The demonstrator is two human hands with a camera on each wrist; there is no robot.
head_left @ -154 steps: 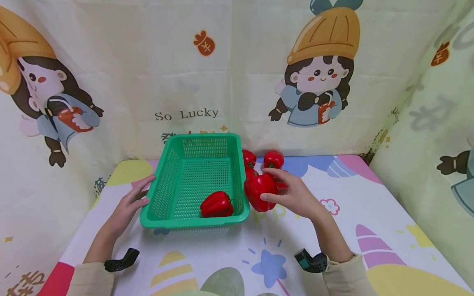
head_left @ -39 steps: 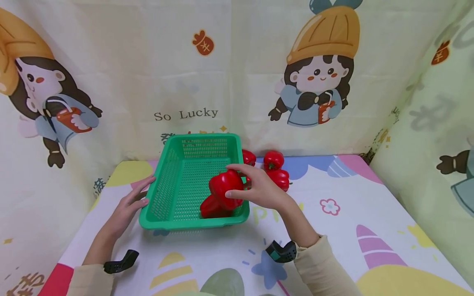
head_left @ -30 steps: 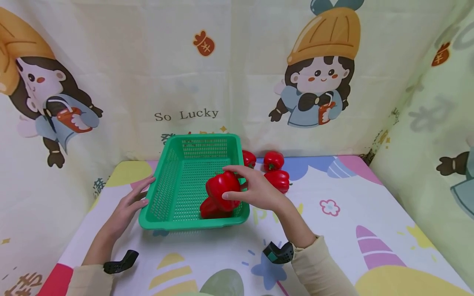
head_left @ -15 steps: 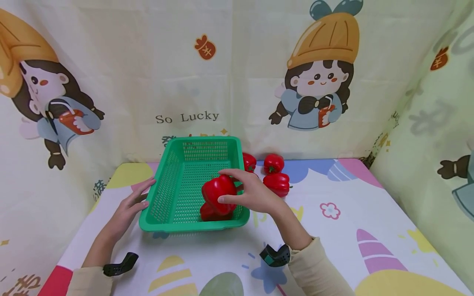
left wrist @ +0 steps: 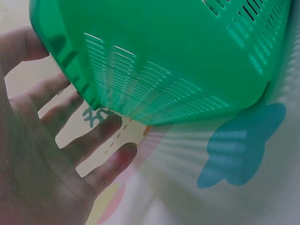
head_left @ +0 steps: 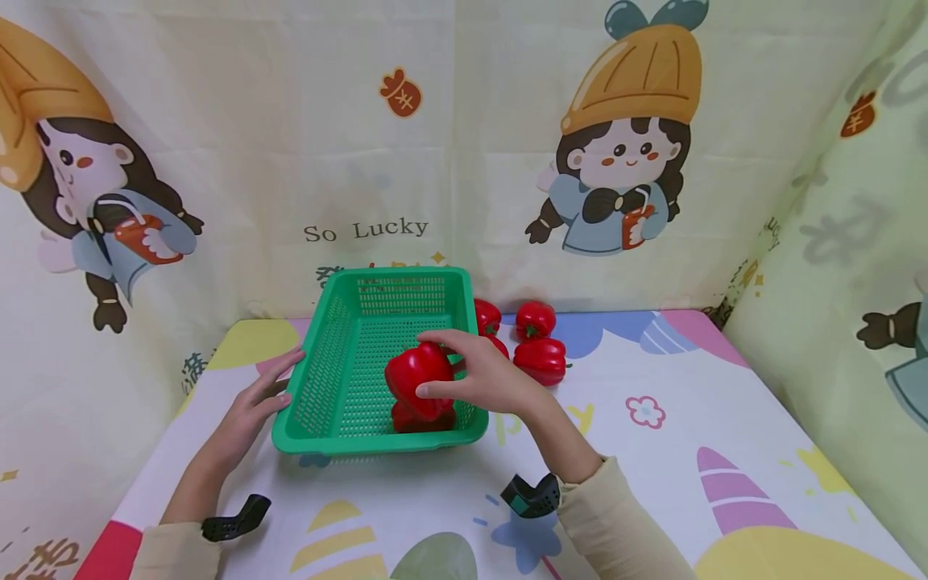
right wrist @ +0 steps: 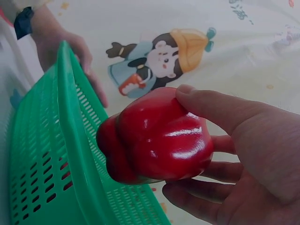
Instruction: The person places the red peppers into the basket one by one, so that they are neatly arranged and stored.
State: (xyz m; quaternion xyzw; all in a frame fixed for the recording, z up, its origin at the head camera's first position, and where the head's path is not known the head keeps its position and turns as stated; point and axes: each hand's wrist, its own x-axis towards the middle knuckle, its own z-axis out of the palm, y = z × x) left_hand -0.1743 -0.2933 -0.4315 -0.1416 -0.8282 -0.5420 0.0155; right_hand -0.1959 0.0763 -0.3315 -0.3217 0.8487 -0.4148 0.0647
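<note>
In the head view, a green plastic basket [head_left: 290, 431] stands on the table, and a red bell pepper [head_left: 424, 419] lies inside near its front right corner. My right hand [head_left: 478, 374] grips a second red bell pepper [head_left: 413, 372] between thumb and fingers, over the basket and partly in front of the first one. The right wrist view shows this held pepper [right wrist: 159, 140] above the basket's rim. My left hand [head_left: 246, 411] touches the basket's left rim with extended fingers; its spread fingers [left wrist: 96, 140] also show beside the basket wall [left wrist: 145, 51] in the left wrist view.
Several more red bell peppers lie right of the basket, among them one at the back [head_left: 535, 320] and one in front of it [head_left: 540, 360]. Others are partly hidden by the basket and right hand. A printed cloth [head_left: 623, 483] covers the table; a curtain [head_left: 478, 161] hangs behind.
My right hand has carried the gripped pepper from right of the basket to over its inside, and it has drifted further left lately. The left hand stays at the rim.
</note>
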